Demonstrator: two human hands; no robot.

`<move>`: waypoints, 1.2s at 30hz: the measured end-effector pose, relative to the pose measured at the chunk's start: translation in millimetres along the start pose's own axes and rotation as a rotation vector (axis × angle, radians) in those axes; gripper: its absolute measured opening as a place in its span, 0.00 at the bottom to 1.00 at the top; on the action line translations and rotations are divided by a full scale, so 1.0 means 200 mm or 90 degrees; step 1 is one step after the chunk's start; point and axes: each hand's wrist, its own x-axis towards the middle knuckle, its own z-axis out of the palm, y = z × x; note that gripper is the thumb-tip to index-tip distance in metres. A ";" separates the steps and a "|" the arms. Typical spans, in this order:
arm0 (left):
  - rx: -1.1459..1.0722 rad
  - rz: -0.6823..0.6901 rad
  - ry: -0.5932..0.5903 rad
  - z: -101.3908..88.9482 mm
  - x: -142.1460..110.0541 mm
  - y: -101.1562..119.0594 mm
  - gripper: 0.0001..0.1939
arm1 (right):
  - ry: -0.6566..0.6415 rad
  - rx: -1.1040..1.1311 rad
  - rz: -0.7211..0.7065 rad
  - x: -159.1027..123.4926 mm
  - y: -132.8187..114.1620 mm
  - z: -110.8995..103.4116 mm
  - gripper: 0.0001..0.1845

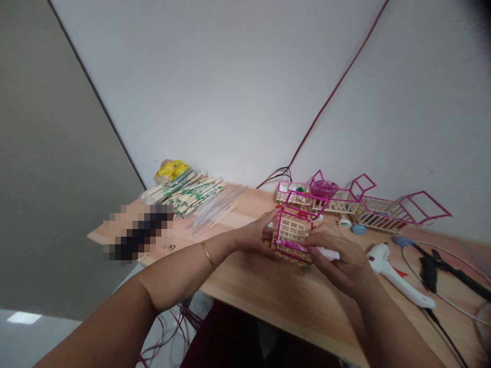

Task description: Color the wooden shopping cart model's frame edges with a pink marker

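A person's left arm (180,268) stretches forward, the left hand (256,234) curled in a grip; just beside it, the right hand (341,258) pinches with bent fingers (326,240), its forearm (387,319) slanting behind.

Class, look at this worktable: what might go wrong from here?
1. The right hand works a white-handled tool close to the left hand on the stick box; pink colour might smear onto the fingers.
2. The glue gun lies near the right forearm; the arm might bump it, and whether it is hot cannot be seen.
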 end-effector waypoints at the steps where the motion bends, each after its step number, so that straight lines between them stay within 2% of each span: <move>1: -0.003 -0.002 0.000 0.00 0.00 0.00 0.75 | 0.011 -0.008 0.004 -0.01 0.01 0.00 0.07; 10: 0.014 -0.009 0.014 0.01 -0.01 0.01 0.74 | 0.070 -0.064 0.047 -0.04 0.07 0.03 0.06; 20: 0.029 0.015 0.005 -0.02 0.00 -0.03 0.75 | 0.015 -0.020 -0.029 -0.02 0.02 0.00 0.05; 32: -0.011 -0.012 0.018 -0.02 0.00 -0.02 0.75 | -0.042 0.053 -0.013 0.01 -0.02 -0.01 0.05; 36: -0.013 -0.002 0.018 -0.03 0.00 -0.02 0.75 | -0.034 0.044 -0.019 0.01 -0.02 -0.01 0.05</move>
